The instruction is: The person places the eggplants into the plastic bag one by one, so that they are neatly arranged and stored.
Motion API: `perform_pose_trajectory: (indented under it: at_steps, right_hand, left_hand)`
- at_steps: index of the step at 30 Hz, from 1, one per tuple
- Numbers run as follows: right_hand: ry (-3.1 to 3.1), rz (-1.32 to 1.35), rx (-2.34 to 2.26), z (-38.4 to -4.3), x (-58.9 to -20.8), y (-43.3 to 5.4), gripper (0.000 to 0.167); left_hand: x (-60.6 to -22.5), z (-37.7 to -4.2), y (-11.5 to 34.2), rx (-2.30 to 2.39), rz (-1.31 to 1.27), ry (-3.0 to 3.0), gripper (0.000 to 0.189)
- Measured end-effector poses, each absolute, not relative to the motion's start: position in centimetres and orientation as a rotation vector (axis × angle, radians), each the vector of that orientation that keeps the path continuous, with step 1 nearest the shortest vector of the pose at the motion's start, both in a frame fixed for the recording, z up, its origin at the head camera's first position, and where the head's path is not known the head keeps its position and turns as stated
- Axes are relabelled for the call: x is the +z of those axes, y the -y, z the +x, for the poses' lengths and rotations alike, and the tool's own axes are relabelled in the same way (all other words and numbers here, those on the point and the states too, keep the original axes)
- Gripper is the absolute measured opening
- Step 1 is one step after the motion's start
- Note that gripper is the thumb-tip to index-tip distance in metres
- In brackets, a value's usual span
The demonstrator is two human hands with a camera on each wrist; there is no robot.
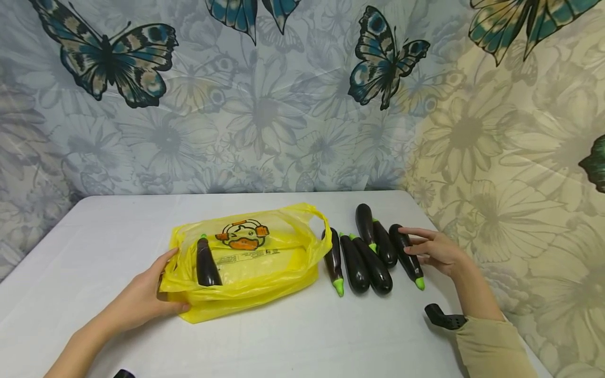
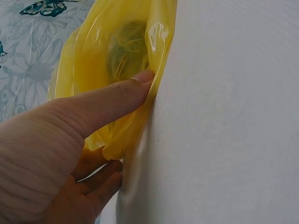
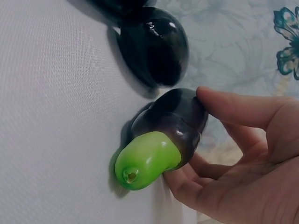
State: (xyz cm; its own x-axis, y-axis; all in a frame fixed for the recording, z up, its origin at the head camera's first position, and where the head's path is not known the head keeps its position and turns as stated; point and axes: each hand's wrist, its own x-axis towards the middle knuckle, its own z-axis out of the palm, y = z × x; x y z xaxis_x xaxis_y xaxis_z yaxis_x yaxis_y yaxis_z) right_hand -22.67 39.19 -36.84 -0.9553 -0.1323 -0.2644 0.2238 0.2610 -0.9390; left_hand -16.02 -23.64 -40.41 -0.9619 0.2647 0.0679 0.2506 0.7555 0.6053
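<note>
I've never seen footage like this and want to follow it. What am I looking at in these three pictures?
There is no machine here: a person works bare-handed. The wide picture comes from a camera worn on the head, looking forward and down; the other two come from cameras worn one on each wrist, giving close views. On the white table lies a yellow bag with one eggplant inside. The left hand holds the bag's left end. To the bag's right lie six eggplants, and the right hand grips the rightmost one.

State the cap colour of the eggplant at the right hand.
The cap is bright green, clearest in right wrist view.
</note>
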Motion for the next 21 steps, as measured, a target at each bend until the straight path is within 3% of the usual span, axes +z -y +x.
perform_pose_trajectory:
  at_steps: [21]
  right_hand:
    - [-2.233,0.093,-1.846,-22.46,-36.10,-38.85,0.058]
  left_hand:
    - [-40.58,-16.04,23.62,1.028,0.448,-2.925,0.129]
